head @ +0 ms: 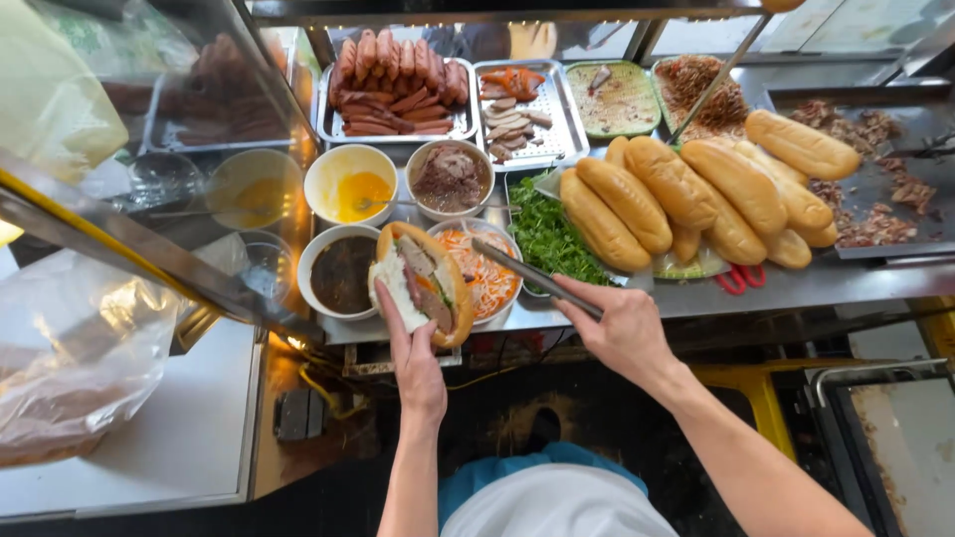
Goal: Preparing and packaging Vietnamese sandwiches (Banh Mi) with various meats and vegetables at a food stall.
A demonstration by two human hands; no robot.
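Filling step. Left hand (416,363) cradles split sandwich roll (423,281) above bench (776,288). Right hand (622,333) grips tongs (532,276), tips over pickled carrot bowl (484,270). Next move likely needs pinch, lift into roll.

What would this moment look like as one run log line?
left hand: holds open filled baguette sandwich | right hand: grips metal tongs, tips over shredded carrot pickle bowl | beside: herbs, plain baguettes

Steel food-stall counter (796,283), glass side panel (149,149), dark floor (557,408)
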